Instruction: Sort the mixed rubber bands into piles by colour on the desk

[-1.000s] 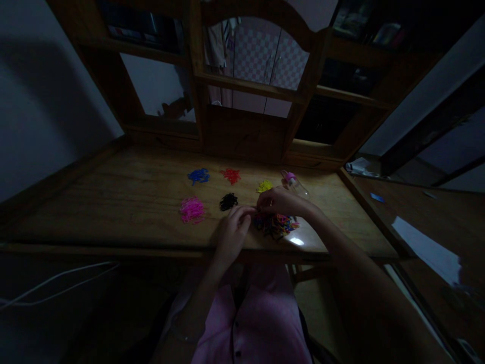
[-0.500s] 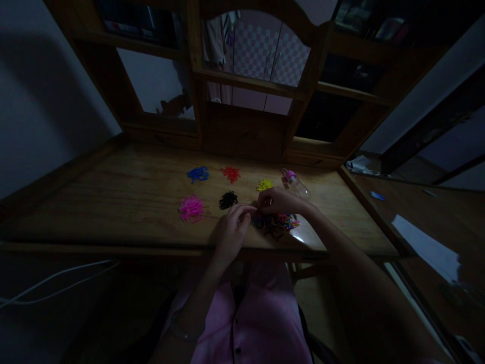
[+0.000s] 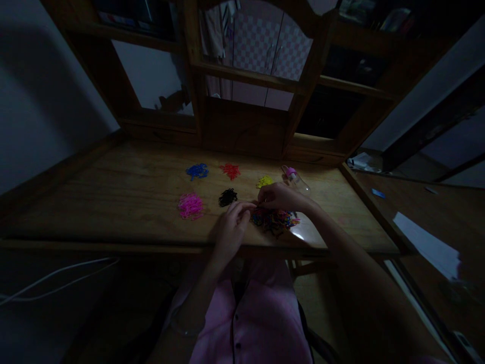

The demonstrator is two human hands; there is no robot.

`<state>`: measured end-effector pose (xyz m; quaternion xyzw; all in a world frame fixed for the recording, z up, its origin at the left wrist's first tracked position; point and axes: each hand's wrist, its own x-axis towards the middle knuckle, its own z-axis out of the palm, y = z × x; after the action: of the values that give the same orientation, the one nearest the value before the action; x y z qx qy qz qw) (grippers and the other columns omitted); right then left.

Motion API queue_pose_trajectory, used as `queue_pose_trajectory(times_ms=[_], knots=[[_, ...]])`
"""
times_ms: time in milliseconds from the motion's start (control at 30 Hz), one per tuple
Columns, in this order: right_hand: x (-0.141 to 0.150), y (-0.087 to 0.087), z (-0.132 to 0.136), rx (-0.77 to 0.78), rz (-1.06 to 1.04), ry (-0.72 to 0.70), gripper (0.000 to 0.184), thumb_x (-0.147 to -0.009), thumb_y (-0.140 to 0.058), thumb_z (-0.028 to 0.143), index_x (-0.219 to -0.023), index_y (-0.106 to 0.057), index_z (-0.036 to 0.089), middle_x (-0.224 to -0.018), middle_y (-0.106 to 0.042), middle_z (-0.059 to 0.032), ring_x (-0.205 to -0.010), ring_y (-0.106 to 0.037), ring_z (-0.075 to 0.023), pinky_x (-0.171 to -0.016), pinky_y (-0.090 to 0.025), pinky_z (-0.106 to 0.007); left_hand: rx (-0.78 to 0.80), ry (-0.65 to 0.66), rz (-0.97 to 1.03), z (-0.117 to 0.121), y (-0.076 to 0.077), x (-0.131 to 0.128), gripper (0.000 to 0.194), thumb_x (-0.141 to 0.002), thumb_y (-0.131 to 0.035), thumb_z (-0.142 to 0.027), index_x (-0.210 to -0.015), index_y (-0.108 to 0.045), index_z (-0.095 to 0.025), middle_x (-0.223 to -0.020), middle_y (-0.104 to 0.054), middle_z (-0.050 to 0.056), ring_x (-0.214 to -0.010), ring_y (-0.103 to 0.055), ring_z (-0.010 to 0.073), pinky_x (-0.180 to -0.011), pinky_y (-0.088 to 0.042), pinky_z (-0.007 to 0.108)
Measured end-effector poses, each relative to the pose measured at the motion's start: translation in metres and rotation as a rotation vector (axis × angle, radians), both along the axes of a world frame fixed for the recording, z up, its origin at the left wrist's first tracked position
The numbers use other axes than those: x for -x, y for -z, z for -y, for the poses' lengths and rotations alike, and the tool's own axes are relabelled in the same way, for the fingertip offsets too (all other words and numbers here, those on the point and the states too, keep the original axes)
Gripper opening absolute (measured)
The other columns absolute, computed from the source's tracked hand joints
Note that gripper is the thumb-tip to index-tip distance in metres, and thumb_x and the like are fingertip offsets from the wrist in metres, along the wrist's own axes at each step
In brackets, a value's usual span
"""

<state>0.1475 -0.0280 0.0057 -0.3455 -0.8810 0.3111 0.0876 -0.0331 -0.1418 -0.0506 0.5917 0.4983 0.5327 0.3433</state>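
Note:
A mixed heap of small multicoloured looped pieces (image 3: pixel 275 222), rubber bands by their look, lies near the table's front edge. Over its upper left side my right hand (image 3: pixel 282 196) has thumb and fingers pinched together. My left hand (image 3: pixel 234 221) is just left of the heap, fingers curled and their tips meeting the right hand's fingertips. Whatever is between the fingers is too small and dark to make out. Separate piles by colour surround the hands: black (image 3: pixel 228 197), yellow (image 3: pixel 264 181), red (image 3: pixel 230 171), blue (image 3: pixel 197 171) and pink (image 3: pixel 190 206).
A clear bottle with a pink cap (image 3: pixel 297 181) lies behind my right hand. The wooden table (image 3: pixel 94 202) has a shelf unit (image 3: pixel 242 126) along its back. To the right, white paper (image 3: pixel 426 245) rests on another wooden surface. A white cable (image 3: pixel 60 278) hangs at lower left.
My right hand has lowered slightly, with its fingers closer over the mixed heap. The left hand stays almost where it was. The camera view has shifted a little.

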Motion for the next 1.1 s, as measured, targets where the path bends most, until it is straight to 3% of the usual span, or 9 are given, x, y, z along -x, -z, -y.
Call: queue_pose_trajectory(times_ms=[367,533,733,933,1100], knots=[[0.014,-0.015,0.004,-0.138,0.283,-0.009,0.016,-0.074,-0.069,0.016,-0.090,-0.073,0.017,-0.081,-0.071,-0.0034,-0.070,-0.060,-0.0126,-0.059,-0.038,-0.021,-0.018,-0.008,-0.021,0.001,-0.001,0.000,0.025,-0.092,-0.045,-0.018,-0.102,-0.068,-0.023,-0.110,-0.064,0.005,-0.107,-0.061,0.0192,-0.091,-0.049,0.030],[0.013,-0.014,0.004,-0.167,0.294,-0.004,0.015,-0.072,-0.070,0.019,-0.087,-0.073,0.017,-0.079,-0.070,-0.0027,-0.068,-0.059,-0.0122,-0.057,-0.037,-0.021,-0.017,-0.010,-0.025,0.000,-0.001,0.000,0.025,-0.092,-0.045,-0.018,-0.100,-0.068,-0.022,-0.110,-0.064,0.005,-0.107,-0.061,0.0193,-0.092,-0.049,0.030],[-0.003,-0.017,0.000,-0.053,0.181,0.031,0.015,-0.073,-0.066,0.017,-0.086,-0.073,0.016,-0.078,-0.073,-0.0026,-0.069,-0.065,-0.0139,-0.060,-0.044,-0.022,-0.008,-0.003,-0.007,-0.001,0.000,-0.001,0.025,-0.092,-0.045,-0.017,-0.101,-0.068,-0.022,-0.111,-0.064,0.005,-0.107,-0.061,0.0189,-0.093,-0.050,0.031],[-0.015,-0.022,-0.002,0.169,0.044,0.066,0.018,-0.083,-0.064,0.027,-0.096,-0.070,0.015,-0.077,-0.075,-0.0048,-0.071,-0.070,-0.0164,-0.064,-0.051,-0.025,-0.024,-0.004,-0.001,-0.001,-0.001,-0.001,0.025,-0.092,-0.045,-0.016,-0.099,-0.068,-0.022,-0.109,-0.065,0.005,-0.106,-0.062,0.0183,-0.092,-0.050,0.030],[-0.017,-0.024,-0.001,0.152,0.035,0.074,0.017,-0.082,-0.067,0.027,-0.093,-0.068,0.015,-0.079,-0.074,-0.0048,-0.072,-0.071,-0.0159,-0.064,-0.051,-0.024,-0.015,0.006,-0.006,-0.001,-0.003,-0.001,0.025,-0.092,-0.044,-0.017,-0.100,-0.068,-0.022,-0.110,-0.065,0.004,-0.107,-0.061,0.0177,-0.093,-0.049,0.030]])
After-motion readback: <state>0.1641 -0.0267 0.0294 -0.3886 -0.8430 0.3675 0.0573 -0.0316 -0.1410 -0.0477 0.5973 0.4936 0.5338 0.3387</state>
